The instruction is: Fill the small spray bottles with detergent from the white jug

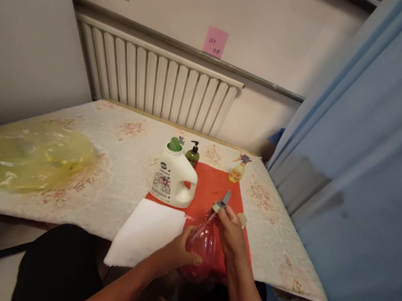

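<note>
My left hand (181, 250) is wrapped around the side of a clear, see-through bottle (206, 244), which is tilted over the front of a red cloth (213, 186). In the fingers of my right hand (230, 225) is a pump head (224, 201) with a grey nozzle. Its thin tube runs down at the bottle's neck; whether the collar is threaded on cannot be made out. A pale round piece (242, 220) shows beside my right hand. Just beyond stands a large cream detergent jug (174, 181) with a green piece (175, 144) in its mouth.
Behind the jug stands a green pump bottle (192, 157); a yellow spray bottle (236, 172) is at the right. A white sheet (145, 232) lies left of the bottle. Farther left rests a yellow plastic bag (39, 157). A radiator (154, 73) and blue curtain (349, 150) border the table.
</note>
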The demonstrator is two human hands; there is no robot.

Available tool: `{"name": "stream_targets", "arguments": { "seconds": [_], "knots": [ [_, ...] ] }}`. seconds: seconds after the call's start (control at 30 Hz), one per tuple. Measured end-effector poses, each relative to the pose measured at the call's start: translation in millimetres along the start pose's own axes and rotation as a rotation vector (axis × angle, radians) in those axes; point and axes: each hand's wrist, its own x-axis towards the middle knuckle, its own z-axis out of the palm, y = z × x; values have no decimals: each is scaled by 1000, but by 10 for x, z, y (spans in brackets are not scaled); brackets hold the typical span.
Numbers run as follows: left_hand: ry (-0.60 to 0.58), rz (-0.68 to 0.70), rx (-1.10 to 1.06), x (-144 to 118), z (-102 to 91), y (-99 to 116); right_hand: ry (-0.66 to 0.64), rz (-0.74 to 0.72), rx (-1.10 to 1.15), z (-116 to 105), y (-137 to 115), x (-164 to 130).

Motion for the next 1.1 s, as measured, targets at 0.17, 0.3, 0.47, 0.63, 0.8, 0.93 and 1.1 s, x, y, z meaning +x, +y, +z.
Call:
{"name": "stream_targets", "arguments": {
  "seconds": [0.17,0.3,0.47,0.63,0.8,0.93,1.1],
  "knots": [
    [30,-31,46,-22,-30,31,49,-32,44,-17,-113,70],
    [47,-36,29,-43,-45,5,100,-47,98,-31,-199,108],
    [40,-28,-30,-51,-83,-63,151,-72,145,-64,-289,122],
    [42,-9,-29,-42,-116,-107,164,-75,242,-98,-373,110],
    [38,13,-43,-31,-107,-115,173,-68,279,-117,-395,101],
    [48,21,-19,-18,-116,-153,203,-62,246,-144,-373,113],
    [77,-34,-12,-71,-117,-82,194,-104,172,-165,-383,146]
  ]
}}
